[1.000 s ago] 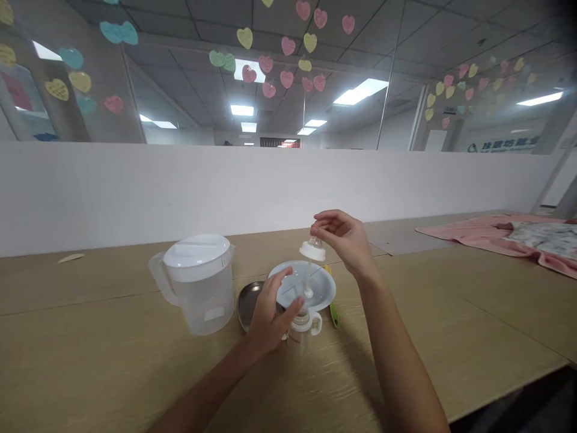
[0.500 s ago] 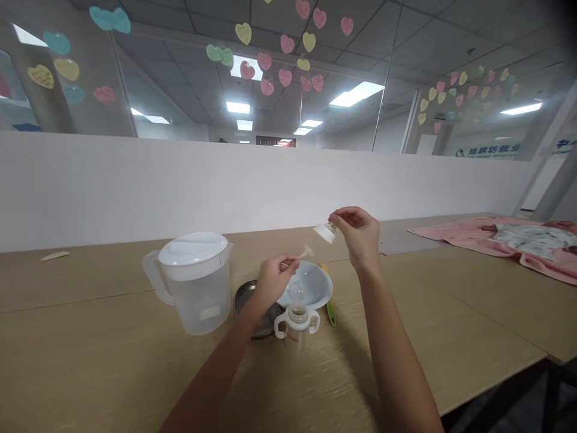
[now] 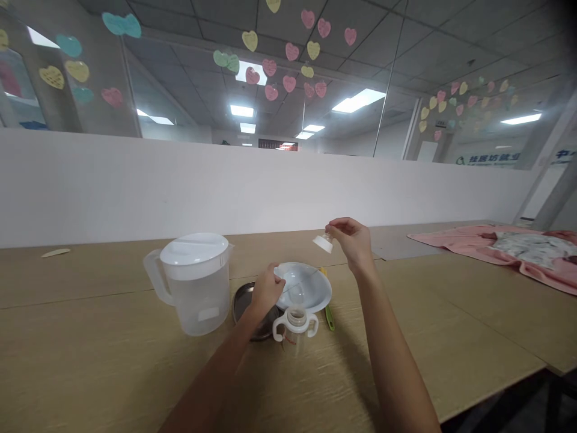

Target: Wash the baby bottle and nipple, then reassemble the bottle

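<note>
My right hand [image 3: 354, 240], raised above the table right of the bowl, pinches a baby bottle nipple with a white collar [image 3: 323, 243] by its top, collar tilted downward. At the left rim of a pale blue bowl [image 3: 322, 294], my left hand [image 3: 267, 290] has its fingers closed; what they hold, if anything, is hidden. A clear rounded piece [image 3: 296, 293] lies in the bowl. Just in front stands an uncapped baby bottle [image 3: 296, 325] with two white handles. Behind my left wrist sits a dark metal tray [image 3: 241, 300], partly covered.
A lidded clear plastic pitcher [image 3: 201, 294] stands at the left. A green-handled utensil [image 3: 330, 317] lies beside the bowl. Far right, a pink cloth [image 3: 437, 237] bears a patterned white fabric [image 3: 527, 248]. A flat oval piece [image 3: 56, 253] lies back left, before the white wall [image 3: 135, 192].
My left hand has moved down to the bowl's left rim, and the small pale piece in its fingers is out of sight. My right hand has lowered slightly with the nipple.
</note>
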Motion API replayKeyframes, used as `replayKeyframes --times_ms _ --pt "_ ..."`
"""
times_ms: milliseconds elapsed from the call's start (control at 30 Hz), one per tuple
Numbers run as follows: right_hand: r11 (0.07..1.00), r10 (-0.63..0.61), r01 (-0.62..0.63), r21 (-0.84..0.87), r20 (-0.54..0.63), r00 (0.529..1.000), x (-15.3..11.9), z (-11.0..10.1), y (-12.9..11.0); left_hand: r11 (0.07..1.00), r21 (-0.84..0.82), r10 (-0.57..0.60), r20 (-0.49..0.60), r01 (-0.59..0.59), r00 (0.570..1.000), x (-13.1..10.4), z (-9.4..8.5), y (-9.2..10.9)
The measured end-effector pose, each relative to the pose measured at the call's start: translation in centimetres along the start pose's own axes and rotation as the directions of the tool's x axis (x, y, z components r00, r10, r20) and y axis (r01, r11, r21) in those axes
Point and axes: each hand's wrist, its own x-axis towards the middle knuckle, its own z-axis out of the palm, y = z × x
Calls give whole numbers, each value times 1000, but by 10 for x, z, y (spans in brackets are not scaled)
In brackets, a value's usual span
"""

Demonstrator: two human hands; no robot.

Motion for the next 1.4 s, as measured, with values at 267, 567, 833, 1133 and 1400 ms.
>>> replayKeyframes --times_ms 267,567,833,1133,1400 --pt "999 43 -43 0 33 999 -3 7 -3 977 211 27 31 -33 999 -6 -10 4" --pt "975 -88 138 -175 266 960 -27 47 -9 862 -429 282 -35 -269 959 -22 -35 54" --pt "925 -101 264 -274 492 865 -46 55 -23 821 -468 251 -216 -325 944 -22 -46 54" --pt "919 -148 294 -263 462 875 -54 60 -27 893 -287 258 -305 -347 917 -30 -60 59" --pt "992 -86 118 -48 439 895 -48 55 -22 891 -128 387 -290 -436 875 -35 -72 61"
